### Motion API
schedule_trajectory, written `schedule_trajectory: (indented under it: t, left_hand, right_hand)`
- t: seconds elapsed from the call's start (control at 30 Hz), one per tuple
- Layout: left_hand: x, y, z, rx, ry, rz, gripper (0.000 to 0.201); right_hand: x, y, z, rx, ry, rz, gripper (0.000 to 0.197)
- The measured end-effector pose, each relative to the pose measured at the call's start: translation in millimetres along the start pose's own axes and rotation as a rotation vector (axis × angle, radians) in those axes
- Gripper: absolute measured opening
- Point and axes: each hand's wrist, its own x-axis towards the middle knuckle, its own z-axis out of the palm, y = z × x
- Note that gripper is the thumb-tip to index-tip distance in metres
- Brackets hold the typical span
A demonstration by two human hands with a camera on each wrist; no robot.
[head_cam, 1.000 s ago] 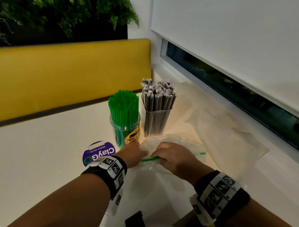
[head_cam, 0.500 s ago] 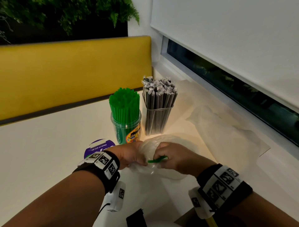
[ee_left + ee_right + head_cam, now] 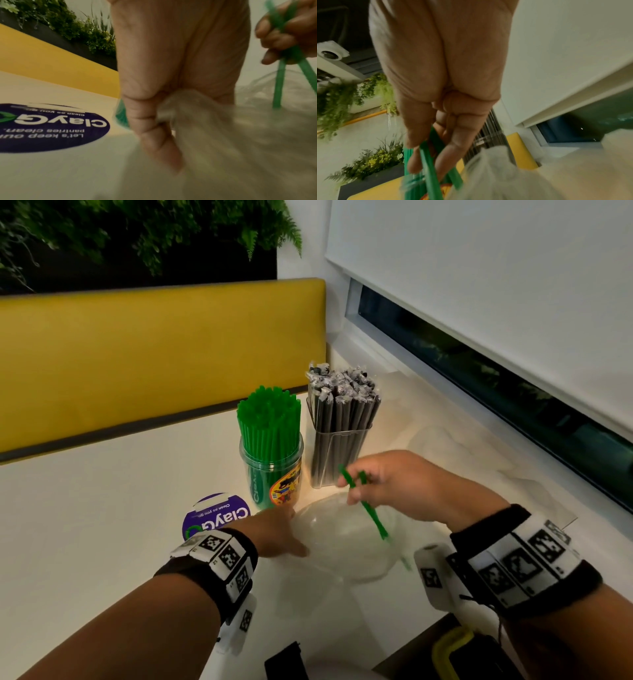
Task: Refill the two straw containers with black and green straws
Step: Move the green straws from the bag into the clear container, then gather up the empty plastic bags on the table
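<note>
A clear round jar (image 3: 270, 474) packed with green straws (image 3: 269, 419) stands on the white table. Beside it on the right, a clear square holder (image 3: 342, 453) is full of wrapped black straws (image 3: 342, 402). In front of both lies a clear plastic bag (image 3: 346, 542). My left hand (image 3: 274, 534) grips the bag's left edge (image 3: 171, 108). My right hand (image 3: 383, 484) is raised over the bag and pinches two green straws (image 3: 368, 508), (image 3: 278, 83), (image 3: 429, 167), whose lower ends still reach down into the bag.
A round purple sticker (image 3: 215, 518) is on the table left of the bag. Another empty clear bag (image 3: 479, 474) lies to the right by the window sill. A yellow bench back (image 3: 154, 354) runs behind the table. Dark items (image 3: 287, 662) sit at the near edge.
My right hand has lifted from the bag, drawing two green straws up and towards the containers. My left hand has shifted to the bag's left edge and holds it.
</note>
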Motion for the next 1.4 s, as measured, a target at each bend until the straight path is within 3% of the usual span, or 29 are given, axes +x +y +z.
schedule_trajectory:
  t: [0.07, 0.13, 0.23, 0.3, 0.37, 0.47, 0.67, 0.83, 0.97, 1.1, 1.17, 1.27, 1.3, 1.33, 1.4]
  left_hand:
    - [-15, -5, -12, 0.017, -0.115, -0.129, 0.120]
    - [-31, -11, -35, -0.009, -0.125, -0.192, 0.139]
    - [-49, -13, -72, -0.063, 0.149, -0.213, 0.138]
    - [-53, -8, -87, -0.291, 0.436, -0.073, 0.139]
    - [-54, 5, -90, -0.549, 0.635, 0.160, 0.145]
    - [-43, 21, -84, -0.688, 0.698, 0.291, 0.144]
    - [-24, 13, -78, -0.679, 0.707, 0.329, 0.130]
    - [-21, 0, -82, -0.675, 0.641, 0.377, 0.132]
    - [-19, -1, -78, -0.714, 0.673, 0.396, 0.134]
    - [-10, -4, -74, -0.725, 0.710, 0.440, 0.133]
    - [-7, -6, -75, -0.719, 0.709, 0.461, 0.132]
    - [-4, -10, -74, -0.735, 0.707, 0.487, 0.132]
    - [-4, -11, -74, -0.741, 0.708, 0.503, 0.132]
    - [-3, -11, -72, -0.747, 0.704, 0.516, 0.131]
    - [-2, -9, -72, -0.732, 0.697, 0.523, 0.125]
  right_hand:
    - [-6, -14, -9, 0.032, 0.096, -0.016, 0.013]
    - [-15, -31, -21, 0.089, 0.230, -0.053, 0.013]
    - [-25, -57, -38, 0.222, 0.423, -0.154, 0.013]
    - [-20, -68, -43, 0.246, 0.555, -0.216, 0.010]
    - [-7, -77, -42, 0.218, 0.678, -0.248, 0.006]
    - [16, -84, -37, 0.196, 0.796, -0.302, 0.004]
    - [43, -94, -28, 0.247, 0.843, -0.360, 0.005]
    - [53, -88, -24, 0.331, 0.892, -0.404, 0.006]
    - [65, -69, 3, 0.276, 0.880, -0.341, 0.010]
    - [81, -45, 44, 0.100, 0.667, -0.208, 0.013]
    - [82, -37, 58, -0.007, 0.606, -0.185, 0.024]
    - [75, -41, 59, -0.253, 0.947, -0.469, 0.057]
    - [75, -44, 58, -0.330, 0.988, -0.550, 0.062]
    - [77, -48, 57, -0.402, 0.919, -0.570, 0.067]
    - [87, -51, 58, -0.446, 0.638, -0.457, 0.074]
